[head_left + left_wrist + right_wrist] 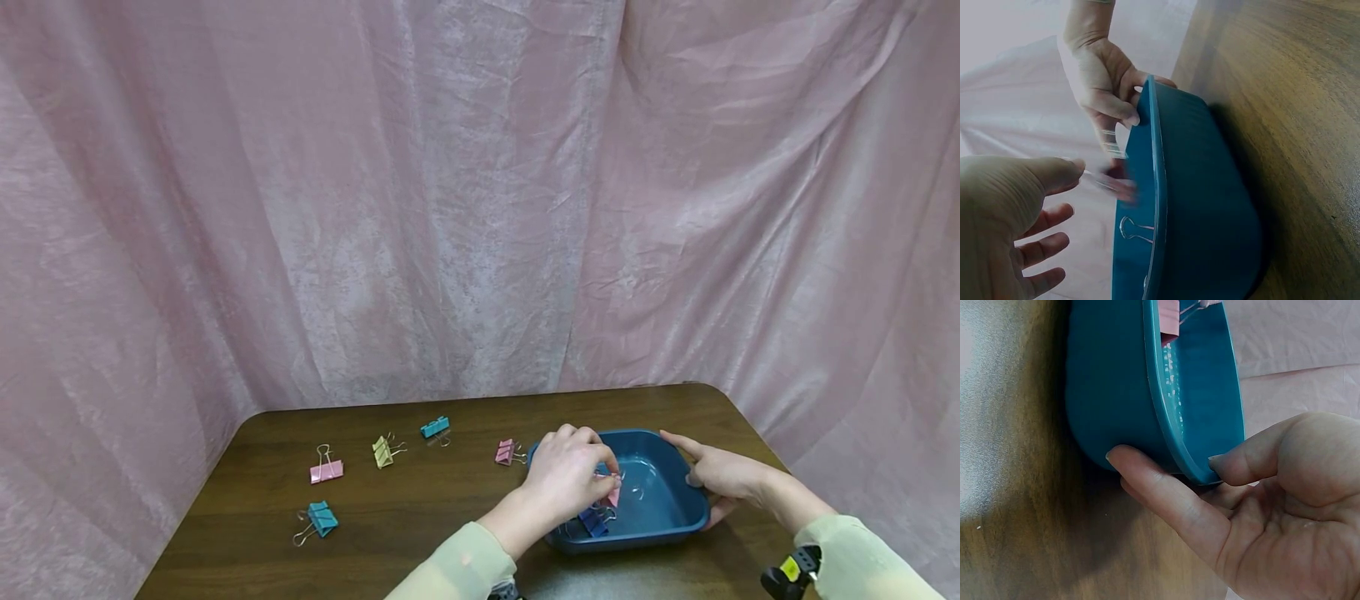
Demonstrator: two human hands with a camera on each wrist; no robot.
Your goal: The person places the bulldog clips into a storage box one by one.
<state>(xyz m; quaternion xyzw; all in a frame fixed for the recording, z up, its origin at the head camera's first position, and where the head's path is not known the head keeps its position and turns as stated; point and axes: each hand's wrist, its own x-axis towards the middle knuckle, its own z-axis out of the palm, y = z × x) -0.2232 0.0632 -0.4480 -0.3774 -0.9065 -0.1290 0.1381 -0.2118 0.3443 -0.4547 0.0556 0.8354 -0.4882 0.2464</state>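
Note:
A deep blue plastic tray stands on the table. My right hand grips its right end, thumb over the rim and fingers along the outer wall, as the right wrist view shows. Over the tray's left part is my left hand; in the left wrist view its fingers are spread. Just off its thumb tip, a pink binder clip looks blurred, above the tray's inside. The same pink clip shows in the right wrist view. A dark blue binder clip lies inside the tray, partly covered by the left hand.
Left of the tray, loose on the brown wooden table, are a rose clip, a teal clip, a yellow clip, a pink clip and another teal clip. A pink curtain hangs behind.

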